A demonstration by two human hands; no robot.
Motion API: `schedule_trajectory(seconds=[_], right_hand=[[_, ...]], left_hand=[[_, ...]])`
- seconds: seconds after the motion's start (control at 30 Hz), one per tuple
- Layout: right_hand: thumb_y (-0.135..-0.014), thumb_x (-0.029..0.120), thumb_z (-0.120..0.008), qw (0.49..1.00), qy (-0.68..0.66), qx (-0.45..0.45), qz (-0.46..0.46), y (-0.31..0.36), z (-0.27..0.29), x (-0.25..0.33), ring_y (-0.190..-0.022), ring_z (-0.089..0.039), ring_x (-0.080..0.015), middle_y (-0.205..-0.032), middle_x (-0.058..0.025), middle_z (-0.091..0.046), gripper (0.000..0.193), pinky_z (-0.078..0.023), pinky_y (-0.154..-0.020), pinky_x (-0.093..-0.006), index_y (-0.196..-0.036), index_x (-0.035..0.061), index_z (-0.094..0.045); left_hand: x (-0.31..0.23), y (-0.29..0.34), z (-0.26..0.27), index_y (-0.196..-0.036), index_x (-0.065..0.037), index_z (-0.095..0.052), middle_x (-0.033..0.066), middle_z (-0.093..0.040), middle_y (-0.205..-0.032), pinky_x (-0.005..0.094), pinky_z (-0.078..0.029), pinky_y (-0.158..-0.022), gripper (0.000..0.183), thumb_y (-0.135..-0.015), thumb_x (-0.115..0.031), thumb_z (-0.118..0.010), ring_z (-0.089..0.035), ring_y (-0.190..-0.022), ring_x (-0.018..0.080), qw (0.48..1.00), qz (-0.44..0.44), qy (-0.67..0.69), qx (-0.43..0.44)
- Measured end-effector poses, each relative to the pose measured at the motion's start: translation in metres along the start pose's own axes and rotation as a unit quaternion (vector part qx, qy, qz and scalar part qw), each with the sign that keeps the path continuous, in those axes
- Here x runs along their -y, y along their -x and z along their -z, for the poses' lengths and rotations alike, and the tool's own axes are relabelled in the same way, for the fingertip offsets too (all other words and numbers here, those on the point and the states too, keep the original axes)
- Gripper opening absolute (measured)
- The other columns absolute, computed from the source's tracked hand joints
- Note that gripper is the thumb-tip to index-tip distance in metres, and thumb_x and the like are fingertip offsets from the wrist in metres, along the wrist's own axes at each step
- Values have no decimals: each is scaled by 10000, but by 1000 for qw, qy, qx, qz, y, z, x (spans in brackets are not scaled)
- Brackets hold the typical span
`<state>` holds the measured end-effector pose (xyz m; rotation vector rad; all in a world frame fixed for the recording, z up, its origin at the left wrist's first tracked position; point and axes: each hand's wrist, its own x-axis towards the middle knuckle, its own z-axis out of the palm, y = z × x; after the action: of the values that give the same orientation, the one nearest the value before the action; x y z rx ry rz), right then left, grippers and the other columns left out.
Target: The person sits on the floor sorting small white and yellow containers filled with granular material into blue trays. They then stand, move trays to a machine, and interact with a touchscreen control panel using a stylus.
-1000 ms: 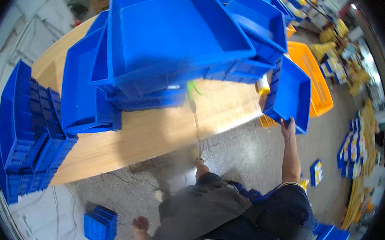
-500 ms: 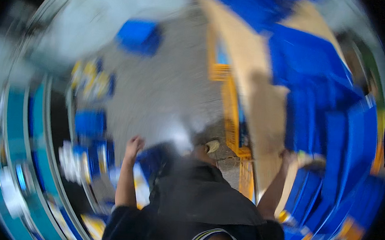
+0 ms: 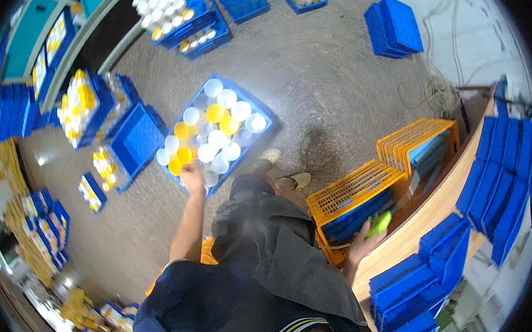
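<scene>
My left hand (image 3: 193, 179) is at the near edge of a blue crate (image 3: 261, 142) filled with white and yellow round-topped pieces, like cups or lids. Its fingertips overlap a yellow round-topped piece (image 3: 175, 167) and the crate's corner, so whether they grip anything is hidden. Out to the right, my right hand (image 3: 364, 242) is closed on a small bright lime-green object (image 3: 380, 223), too blurred to name. That hand is beside an orange slatted crate (image 3: 354, 190) and the edge of a wooden tabletop (image 3: 409, 228).
Blue bins (image 3: 493, 182) line the tabletop on the right. Another orange crate (image 3: 419, 140) lies beyond the first. Stacked blue crates of white and yellow pieces (image 3: 85, 107) stand at left and far left. A blue bin stack (image 3: 393, 27) sits on the floor ahead, near loose cables (image 3: 440, 95).
My view has swung round, bringing the filled blue crate beneath my left hand. My right hand has come off the tabletop to beside the orange crate, with the lime-green object now plainly visible.
</scene>
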<state>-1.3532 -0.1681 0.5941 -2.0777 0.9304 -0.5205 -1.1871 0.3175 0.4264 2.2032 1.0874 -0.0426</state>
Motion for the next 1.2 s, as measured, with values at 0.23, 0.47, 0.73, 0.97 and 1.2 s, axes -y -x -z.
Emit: schedule_trajectory(seconds=[0.23,0.47,0.73,0.97,1.2], right_hand=[[-975,193,-590,925,92,363,64,-94,-87,113,-1031,-638,-346,-1081,-229,-648,344,-483,-875,-402,-1243,-19,-550],[-950,404,-596,745,228,610,146,-74,-151,185,-955,-675,-392,-1001,-241,-684,439,-518,-782,-433,-1229,66,-564],[-937,559,-537,629,268,618,389,-102,-160,216,-723,-698,-283,-765,-120,-681,545,-553,-646,-395,-1100,43,-604],[-927,551,-567,741,276,517,329,-254,-97,169,-618,-664,-353,-659,-171,-649,552,-522,-562,-466,-1088,28,-640],[-923,558,-566,801,320,420,282,-374,-71,115,-690,-681,-360,-738,-208,-675,590,-530,-620,-463,-927,-18,-692]], left_hand=[[98,-108,35,-1224,100,-567,205,-630,-1195,388,-506,-888,544,-847,-255,-732,-631,-1073,305,919,299,253,52],[25,-56,82,-1062,-12,-650,83,-698,-782,280,-527,-442,312,-875,-261,-627,-637,-536,155,898,288,181,279],[-137,74,36,-938,111,-675,276,-706,-909,427,-536,-751,398,-785,-256,-652,-717,-827,354,991,86,-98,8],[-244,135,-54,-1059,68,-664,290,-697,-958,453,-504,-863,436,-785,-271,-643,-673,-954,431,995,-10,-97,-1],[-298,158,-89,-979,97,-683,322,-683,-944,477,-495,-882,436,-794,-296,-641,-661,-970,460,993,-36,-93,71]])
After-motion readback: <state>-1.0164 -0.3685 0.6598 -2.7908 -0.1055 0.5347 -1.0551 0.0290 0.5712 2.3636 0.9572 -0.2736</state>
